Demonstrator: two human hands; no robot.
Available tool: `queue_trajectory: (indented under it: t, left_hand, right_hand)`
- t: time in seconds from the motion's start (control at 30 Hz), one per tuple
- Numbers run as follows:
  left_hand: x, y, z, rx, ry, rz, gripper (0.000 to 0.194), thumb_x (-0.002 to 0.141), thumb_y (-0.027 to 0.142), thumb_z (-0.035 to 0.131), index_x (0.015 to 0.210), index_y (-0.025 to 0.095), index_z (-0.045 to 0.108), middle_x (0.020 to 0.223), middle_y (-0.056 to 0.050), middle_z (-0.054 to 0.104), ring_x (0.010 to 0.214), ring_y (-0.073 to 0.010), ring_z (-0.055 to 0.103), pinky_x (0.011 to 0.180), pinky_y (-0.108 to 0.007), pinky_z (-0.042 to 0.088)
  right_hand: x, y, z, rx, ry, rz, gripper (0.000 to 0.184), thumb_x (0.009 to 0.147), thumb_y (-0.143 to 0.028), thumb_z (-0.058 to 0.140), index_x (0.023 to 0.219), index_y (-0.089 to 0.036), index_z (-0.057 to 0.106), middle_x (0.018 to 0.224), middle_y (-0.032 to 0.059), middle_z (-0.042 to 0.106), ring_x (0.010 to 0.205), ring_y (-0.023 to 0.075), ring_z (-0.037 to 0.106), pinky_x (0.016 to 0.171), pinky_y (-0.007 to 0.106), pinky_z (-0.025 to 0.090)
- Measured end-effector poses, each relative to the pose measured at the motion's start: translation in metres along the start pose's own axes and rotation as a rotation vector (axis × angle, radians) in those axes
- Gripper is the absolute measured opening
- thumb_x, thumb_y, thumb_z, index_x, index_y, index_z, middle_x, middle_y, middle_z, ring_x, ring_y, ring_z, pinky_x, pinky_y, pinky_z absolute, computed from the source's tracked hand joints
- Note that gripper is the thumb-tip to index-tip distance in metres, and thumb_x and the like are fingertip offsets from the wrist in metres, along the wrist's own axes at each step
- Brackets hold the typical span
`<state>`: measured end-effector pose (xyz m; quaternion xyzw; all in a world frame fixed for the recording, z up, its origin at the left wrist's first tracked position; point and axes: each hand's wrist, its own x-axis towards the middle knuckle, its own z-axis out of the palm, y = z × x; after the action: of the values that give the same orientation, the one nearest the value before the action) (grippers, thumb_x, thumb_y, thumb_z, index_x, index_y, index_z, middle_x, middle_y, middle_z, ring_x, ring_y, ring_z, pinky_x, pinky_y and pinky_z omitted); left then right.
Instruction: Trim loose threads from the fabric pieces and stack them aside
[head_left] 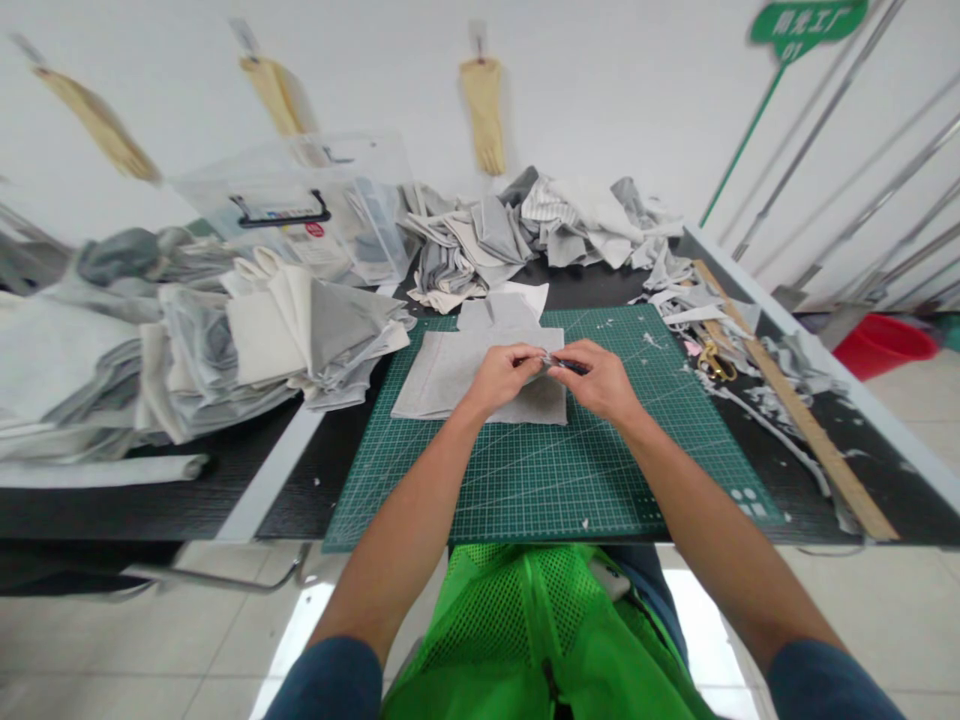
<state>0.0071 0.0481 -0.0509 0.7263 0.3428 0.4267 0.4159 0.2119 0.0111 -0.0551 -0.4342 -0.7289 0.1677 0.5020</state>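
Over a green cutting mat [592, 470], both hands meet at the right edge of a folded grey cloth piece [442, 375]. My right hand [596, 378] is closed around a small dark-handled tool [574, 366] with a metal tip; its exact kind is too small to make out. The fingers of my left hand [504, 375] are pinched at the cloth's edge, close against the tool's tip. A smaller grey cloth piece [499, 310] lies just behind the larger one.
Stacked folded cloths [277, 330] fill the left side, before a clear plastic box [322, 215]. More cloth [487, 235] is heaped at the back. On the right lie a long wooden ruler [795, 410], gold-handled scissors [716, 362] and scraps [776, 375]. A red bucket [885, 345] stands beyond.
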Motion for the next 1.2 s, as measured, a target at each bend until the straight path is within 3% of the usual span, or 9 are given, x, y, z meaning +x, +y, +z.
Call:
queue_trajectory:
  t: [0.43,1.2]
  left_hand:
    - [0.0004,-0.0025,0.0009,0.018,0.005,-0.002,0.033,0.089,0.049,0.072,0.095,0.018,0.081,0.096,-0.009,0.081,0.094,-0.0241,0.072,0.089,-0.035,0.055]
    - [0.0007,0.0043,0.0024,0.126,0.003,0.001,0.020,0.090,0.031,0.066,0.093,0.018,0.081,0.096,-0.007,0.081,0.088,-0.0213,0.071,0.085,-0.033,0.054]
  right_hand:
    - [0.0008,-0.0023,-0.0006,-0.013,-0.002,0.014,0.017,0.089,-0.036,0.077,0.100,-0.025,0.082,0.098,0.0068,0.078,0.092,0.0233,0.072,0.081,0.038,0.059]
    - [0.0004,-0.0023,-0.0026,-0.043,-0.020,0.020,0.015,0.088,-0.034,0.077,0.099,-0.024,0.082,0.098,0.0071,0.078,0.090,0.0233,0.071,0.078,0.038,0.057]
